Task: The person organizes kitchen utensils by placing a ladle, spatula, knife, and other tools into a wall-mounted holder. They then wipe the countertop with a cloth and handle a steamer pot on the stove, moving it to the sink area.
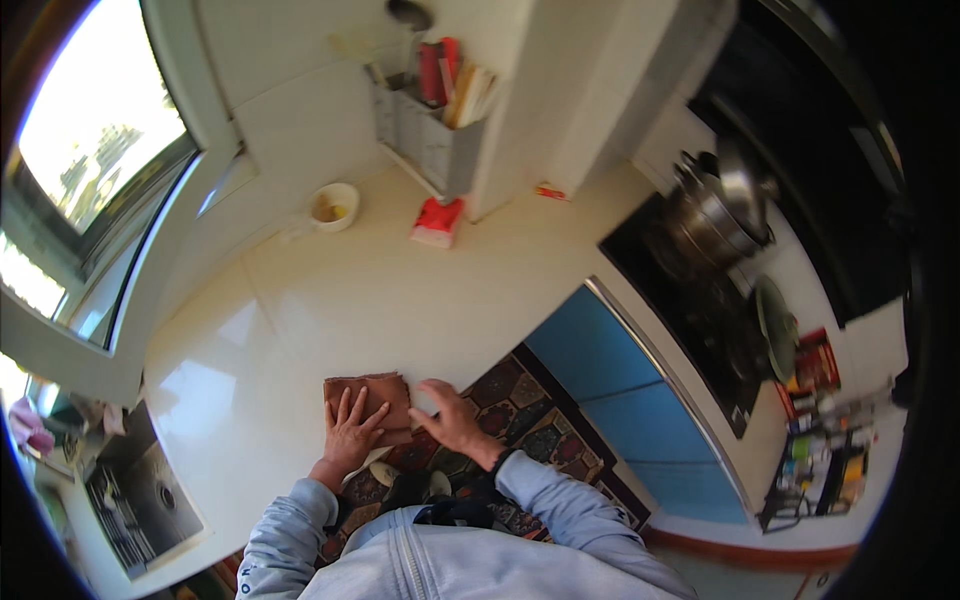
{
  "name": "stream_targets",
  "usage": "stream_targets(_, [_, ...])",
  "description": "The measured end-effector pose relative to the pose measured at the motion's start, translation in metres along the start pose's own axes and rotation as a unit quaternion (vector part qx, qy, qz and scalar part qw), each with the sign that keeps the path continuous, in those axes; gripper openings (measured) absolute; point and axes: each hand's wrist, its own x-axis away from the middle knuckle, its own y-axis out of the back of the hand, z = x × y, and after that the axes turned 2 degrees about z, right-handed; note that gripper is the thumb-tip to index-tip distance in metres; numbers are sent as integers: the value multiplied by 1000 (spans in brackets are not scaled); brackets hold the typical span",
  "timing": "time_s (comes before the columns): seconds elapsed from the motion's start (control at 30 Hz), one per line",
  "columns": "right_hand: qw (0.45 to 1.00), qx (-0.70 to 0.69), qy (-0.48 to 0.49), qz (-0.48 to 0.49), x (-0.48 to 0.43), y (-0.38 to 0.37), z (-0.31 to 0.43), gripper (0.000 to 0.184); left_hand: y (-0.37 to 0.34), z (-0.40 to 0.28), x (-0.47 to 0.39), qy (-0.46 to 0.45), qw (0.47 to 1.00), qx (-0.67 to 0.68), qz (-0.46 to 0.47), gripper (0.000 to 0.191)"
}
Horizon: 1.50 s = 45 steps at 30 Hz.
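A folded brown cloth lies flat on the pale countertop, close to its front edge. Pressed palm-down on the cloth is my left hand, fingers spread across its surface. Just right of the cloth, my right hand hovers with thumb and fingers apart, and nothing is in it. Whether its fingertips touch the cloth's right edge, I cannot tell. Part of the cloth is hidden beneath my left hand.
A white bowl and a red-and-white packet stand at the back, below a grey utensil rack. The sink is at left, beneath an open window. Rightward, a black hob holds a steel pot.
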Motion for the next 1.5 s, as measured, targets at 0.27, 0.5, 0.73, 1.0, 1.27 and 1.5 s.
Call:
stream_targets(0.27, [954,161,107,228,-4,-42,17,74,6,2,-18,-21,997,-12,77,74])
stream_targets(0.5, [936,218,159,226,3,-49,0,77,-6,9,-15,-51,998,-6,20,79])
stream_targets(0.73, [963,139,147,178,-5,-30,-10,63,0,2,-31,-74,996,-21,43,72])
stream_targets(1.0, [979,187,2,-77,-55,117,-80,34,4,-26,-96,-105,994,-10,6,64])
stream_targets(1.27, [939,311,-119,-82,-188,260,-219,35,2,-97,-197,-19,999,16,-32,69])
stream_targets(1.5, [919,373,-125,-15,-275,267,-325,37,4,-118,-217,40,998,7,-45,72])
